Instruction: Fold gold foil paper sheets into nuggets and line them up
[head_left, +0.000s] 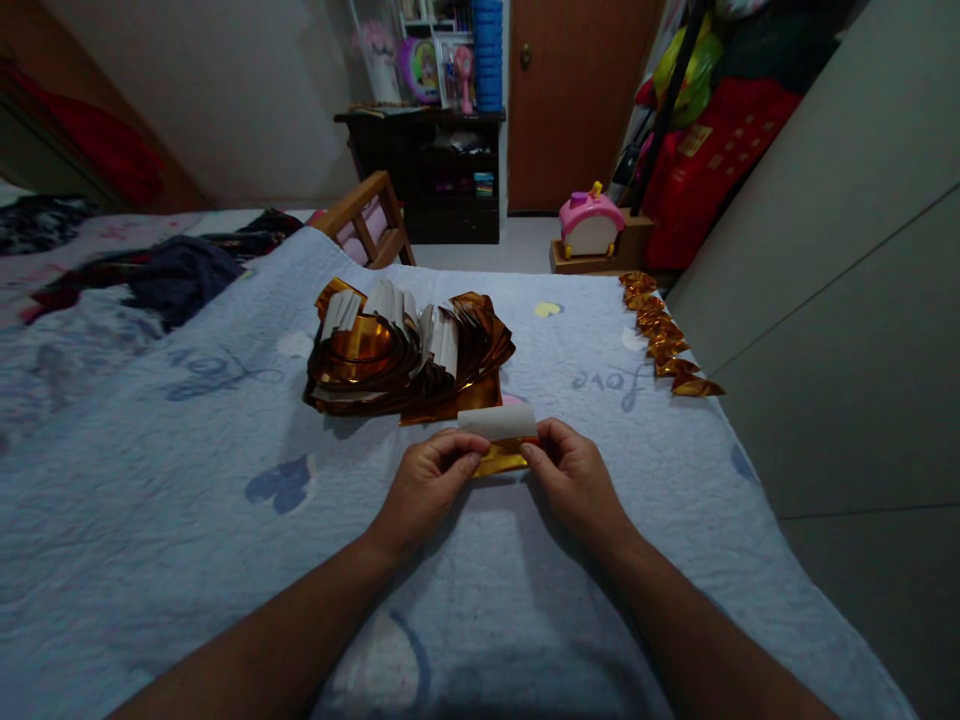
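Observation:
Between my two hands is a sheet of gold foil paper [498,424], its white backing curled at the far side and its gold face showing nearer me. My left hand [439,470] pinches the sheet's left edge between thumb and fingers. At the right edge, my right hand [568,465] grips it the same way. Just beyond the hands lies a large bundle of gold foil sheets [360,375], bent into loops, with white backs showing in places. Folded gold foil pieces [660,335] stand in a row at the far right edge of the bed.
A pale blue quilt [187,530] printed with hearts and the word "love" covers the bed. Dark clothes [187,275] lie at the left. Beyond the bed are a wooden chair [367,215], a dark shelf [427,180] and a pink toy [591,222]. A pale cabinet [847,300] borders the right side.

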